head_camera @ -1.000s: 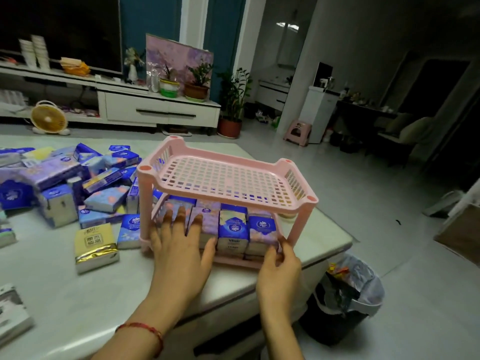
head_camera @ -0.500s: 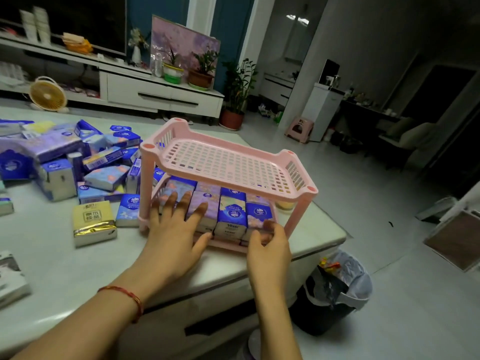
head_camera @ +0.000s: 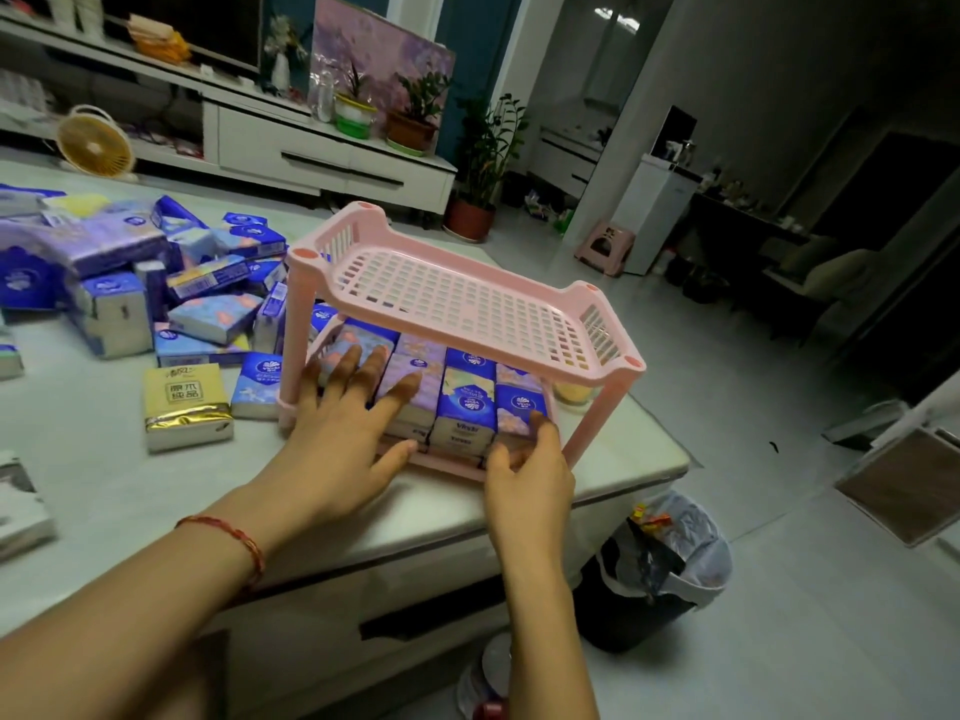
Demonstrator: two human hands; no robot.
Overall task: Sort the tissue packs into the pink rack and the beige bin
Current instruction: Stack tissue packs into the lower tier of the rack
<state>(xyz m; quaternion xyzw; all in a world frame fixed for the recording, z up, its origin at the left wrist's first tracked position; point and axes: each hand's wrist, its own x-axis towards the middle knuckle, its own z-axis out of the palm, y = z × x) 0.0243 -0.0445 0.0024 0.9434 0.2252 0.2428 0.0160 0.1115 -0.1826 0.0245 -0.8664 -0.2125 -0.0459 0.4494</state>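
Observation:
A pink two-tier rack (head_camera: 467, 304) stands near the right end of the white table (head_camera: 104, 491). Its top shelf holds nothing; several blue and purple tissue packs (head_camera: 465, 402) stand in a row on its lower shelf. My left hand (head_camera: 343, 428) lies flat with spread fingers against the left packs of that row. My right hand (head_camera: 524, 459) touches the rightmost pack at the rack's front right corner, fingers slightly bent. A heap of loose tissue packs (head_camera: 156, 288) covers the table's left, with a yellow and gold pack (head_camera: 184, 405) nearest me. No beige bin is in sight.
A black trash bin (head_camera: 660, 569) with a plastic liner stands on the floor beside the table's right end. The table edge runs close to the rack's right legs. A small yellow cup (head_camera: 571, 392) sits behind the rack. A TV cabinet with plants lines the far wall.
The view has shifted closer and tilted. My right hand has moved slightly left and up onto the rightmost pack. My left hand has kept pressing the row with only small finger shifts.

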